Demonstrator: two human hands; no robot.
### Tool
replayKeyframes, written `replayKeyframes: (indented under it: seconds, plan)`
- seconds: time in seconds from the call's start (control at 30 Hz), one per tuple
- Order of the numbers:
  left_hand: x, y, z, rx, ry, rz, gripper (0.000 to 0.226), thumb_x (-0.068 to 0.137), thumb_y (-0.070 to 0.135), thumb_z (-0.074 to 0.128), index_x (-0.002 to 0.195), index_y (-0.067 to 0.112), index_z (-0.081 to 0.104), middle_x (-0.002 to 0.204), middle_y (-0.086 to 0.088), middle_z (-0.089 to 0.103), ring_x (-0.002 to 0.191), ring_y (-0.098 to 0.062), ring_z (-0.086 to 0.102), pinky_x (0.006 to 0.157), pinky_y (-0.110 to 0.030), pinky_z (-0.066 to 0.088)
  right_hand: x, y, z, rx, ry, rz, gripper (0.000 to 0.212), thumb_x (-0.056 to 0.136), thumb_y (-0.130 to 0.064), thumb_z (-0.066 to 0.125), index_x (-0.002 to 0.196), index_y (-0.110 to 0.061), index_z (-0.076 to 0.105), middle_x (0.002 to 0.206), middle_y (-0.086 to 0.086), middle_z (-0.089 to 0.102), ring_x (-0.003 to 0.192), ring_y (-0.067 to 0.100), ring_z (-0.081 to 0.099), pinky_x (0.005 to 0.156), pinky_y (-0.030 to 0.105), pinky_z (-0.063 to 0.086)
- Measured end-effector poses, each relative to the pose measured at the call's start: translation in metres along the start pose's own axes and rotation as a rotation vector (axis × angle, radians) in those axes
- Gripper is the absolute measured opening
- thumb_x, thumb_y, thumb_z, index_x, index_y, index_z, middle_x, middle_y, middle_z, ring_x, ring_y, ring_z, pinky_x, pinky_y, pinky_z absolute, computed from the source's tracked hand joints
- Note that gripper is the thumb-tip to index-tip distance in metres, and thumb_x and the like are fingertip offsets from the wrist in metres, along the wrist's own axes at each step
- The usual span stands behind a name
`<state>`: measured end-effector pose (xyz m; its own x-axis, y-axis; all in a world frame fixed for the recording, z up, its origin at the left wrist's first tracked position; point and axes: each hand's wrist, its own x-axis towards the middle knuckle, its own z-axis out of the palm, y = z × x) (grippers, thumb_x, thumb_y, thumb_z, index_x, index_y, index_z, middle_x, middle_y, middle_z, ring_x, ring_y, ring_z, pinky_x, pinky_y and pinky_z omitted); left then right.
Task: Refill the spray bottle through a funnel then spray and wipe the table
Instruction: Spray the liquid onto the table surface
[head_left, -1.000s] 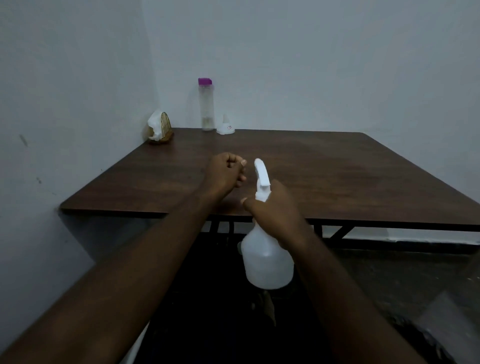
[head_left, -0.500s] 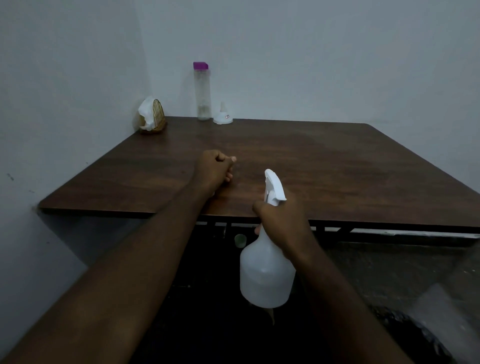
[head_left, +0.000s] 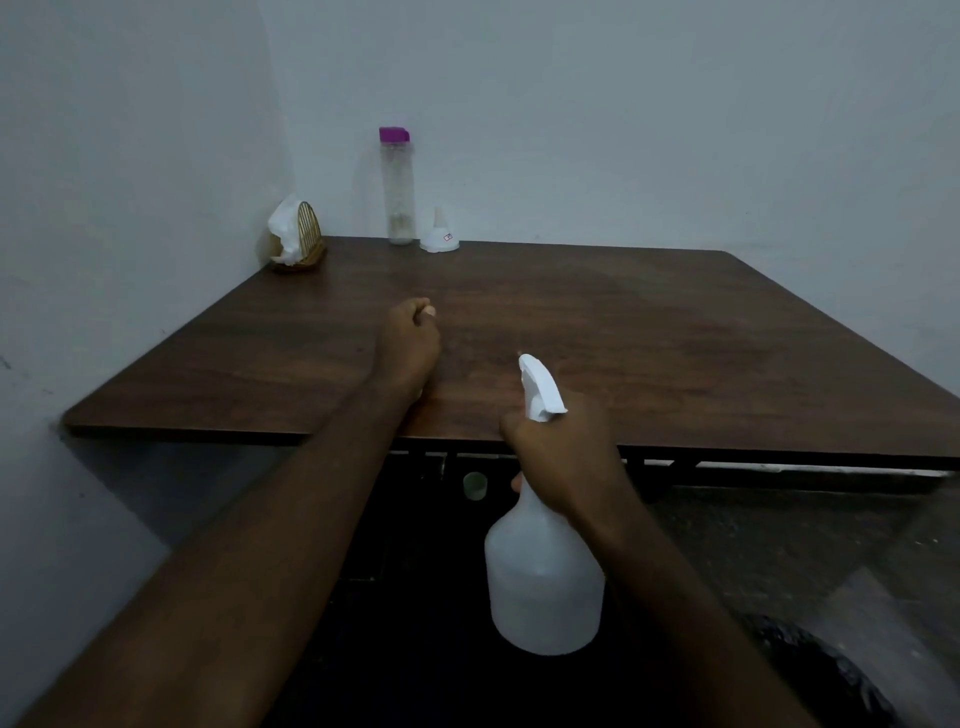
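Head view: the right hand (head_left: 561, 457) is wrapped tight round the neck of the spray bottle (head_left: 545, 571), just under its white spray head (head_left: 540, 387). The bottle is up in the air, not on the table (head_left: 675, 322) — its fat body hangs in front of the near edge and lower than the top. Only the spray head pokes up above the wood. It points away from the person, across the table, so I think the bottle is held like this to spray the top. I cannot see if a finger is on the trigger; the hand hides it.

The left hand (head_left: 410, 348) sits on the table near the front, a bit to the left of the bottle and not touching it. Its fingers are curled in like a fist. I cannot tell if something small is tucked inside. It reaches further out than the right hand does.

The funnel (head_left: 440, 236) stands wide end down at the back by the wall (head_left: 571, 130), just beside a tall bottle (head_left: 397, 192) with a purple cap — so the filling looks done. A basket (head_left: 306, 244) of tissues (head_left: 283, 228) waits in the back left corner, likely for wiping.
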<state>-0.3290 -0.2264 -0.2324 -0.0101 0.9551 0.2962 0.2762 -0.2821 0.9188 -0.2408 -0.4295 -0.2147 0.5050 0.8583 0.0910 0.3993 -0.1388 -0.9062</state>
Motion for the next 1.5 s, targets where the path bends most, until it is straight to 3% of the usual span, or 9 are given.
replayKeyframes:
  seconds: [0.1, 0.2, 0.4, 0.53, 0.7, 0.9, 1.17, 1.33, 1.5]
  plan:
    - [0.0, 0.001, 0.001, 0.027, 0.011, -0.007, 0.025, 0.102, 0.024, 0.04, 0.104, 0.021, 0.065, 0.102, -0.002, 0.063, 0.092, -0.015, 0.057, 0.088, -0.03, 0.046, -0.003, 0.001, -0.003, 0.021, -0.043, 0.061, 0.017, 0.079, -0.009, 0.057, 0.082, 0.008, 0.056, 0.07, 0.026, 0.062, 0.069, 0.042, 0.07, 0.055, 0.033, 0.047]
    - [0.001, -0.002, 0.002, 0.024, 0.029, 0.022, 0.033, 0.101, 0.027, 0.038, 0.071, 0.022, 0.05, 0.075, -0.001, 0.055, 0.068, -0.014, 0.049, 0.067, -0.031, 0.04, -0.007, -0.001, -0.01, 0.057, -0.086, 0.066, 0.008, 0.081, -0.005, 0.055, 0.074, -0.003, 0.053, 0.058, 0.012, 0.052, 0.052, 0.028, 0.064, 0.046, 0.023, 0.044]
    - [0.0, -0.001, 0.001, 0.017, 0.013, 0.019, 0.036, 0.101, 0.029, 0.038, 0.078, 0.011, 0.057, 0.071, -0.003, 0.054, 0.066, -0.016, 0.049, 0.063, -0.031, 0.039, -0.01, 0.0, -0.014, 0.025, -0.103, 0.03, 0.011, 0.078, -0.004, 0.054, 0.082, 0.007, 0.057, 0.054, 0.013, 0.059, 0.046, 0.022, 0.061, 0.051, 0.03, 0.048]
    - [0.0, 0.0, 0.001, 0.065, -0.043, 0.041, 0.034, 0.102, 0.03, 0.038, 0.075, 0.015, 0.052, 0.07, -0.002, 0.052, 0.063, -0.014, 0.048, 0.058, -0.03, 0.037, -0.017, 0.005, -0.02, 0.049, -0.121, 0.109, 0.004, 0.079, -0.001, 0.054, 0.08, 0.0, 0.058, 0.057, 0.016, 0.06, 0.047, 0.021, 0.059, 0.05, 0.029, 0.048]
    - [0.004, 0.004, 0.008, 0.125, -0.113, 0.068, 0.04, 0.1, 0.033, 0.037, 0.083, 0.006, 0.059, 0.074, -0.005, 0.059, 0.071, -0.022, 0.056, 0.071, -0.036, 0.046, -0.019, 0.004, -0.028, 0.063, -0.18, 0.129, 0.008, 0.084, -0.005, 0.057, 0.09, -0.008, 0.061, 0.066, 0.016, 0.064, 0.045, 0.015, 0.062, 0.048, 0.026, 0.052]
    - [0.006, 0.012, 0.019, 0.193, -0.15, 0.136, 0.038, 0.102, 0.03, 0.034, 0.079, 0.01, 0.055, 0.079, -0.009, 0.059, 0.08, -0.027, 0.058, 0.077, -0.037, 0.046, -0.015, 0.005, -0.032, -0.011, -0.087, 0.115, 0.008, 0.078, -0.009, 0.059, 0.075, -0.006, 0.051, 0.078, 0.025, 0.069, 0.065, 0.033, 0.068, 0.068, 0.05, 0.059]
    - [0.019, 0.008, 0.023, 0.176, -0.137, 0.116, 0.041, 0.102, 0.032, 0.033, 0.079, 0.006, 0.057, 0.075, -0.007, 0.057, 0.079, -0.028, 0.058, 0.077, -0.038, 0.046, -0.013, 0.01, -0.035, -0.008, -0.112, 0.13, 0.014, 0.08, -0.008, 0.058, 0.094, -0.007, 0.061, 0.064, 0.015, 0.067, 0.05, 0.018, 0.065, 0.056, 0.033, 0.055]
    - [0.02, 0.004, 0.022, 0.102, -0.123, 0.07, 0.041, 0.102, 0.033, 0.034, 0.088, 0.005, 0.06, 0.078, -0.005, 0.058, 0.077, -0.022, 0.055, 0.072, -0.035, 0.043, -0.011, 0.017, -0.035, -0.021, -0.039, 0.146, 0.024, 0.076, -0.007, 0.057, 0.095, 0.008, 0.06, 0.078, 0.03, 0.068, 0.059, 0.028, 0.062, 0.059, 0.038, 0.05]
    - [0.021, 0.003, 0.022, 0.083, -0.097, 0.062, 0.033, 0.102, 0.032, 0.035, 0.09, 0.014, 0.059, 0.082, -0.001, 0.057, 0.075, -0.014, 0.049, 0.067, -0.029, 0.036, -0.01, 0.017, -0.034, -0.055, -0.045, 0.077, 0.019, 0.077, -0.007, 0.057, 0.088, 0.008, 0.059, 0.073, 0.028, 0.066, 0.06, 0.034, 0.066, 0.055, 0.035, 0.049]
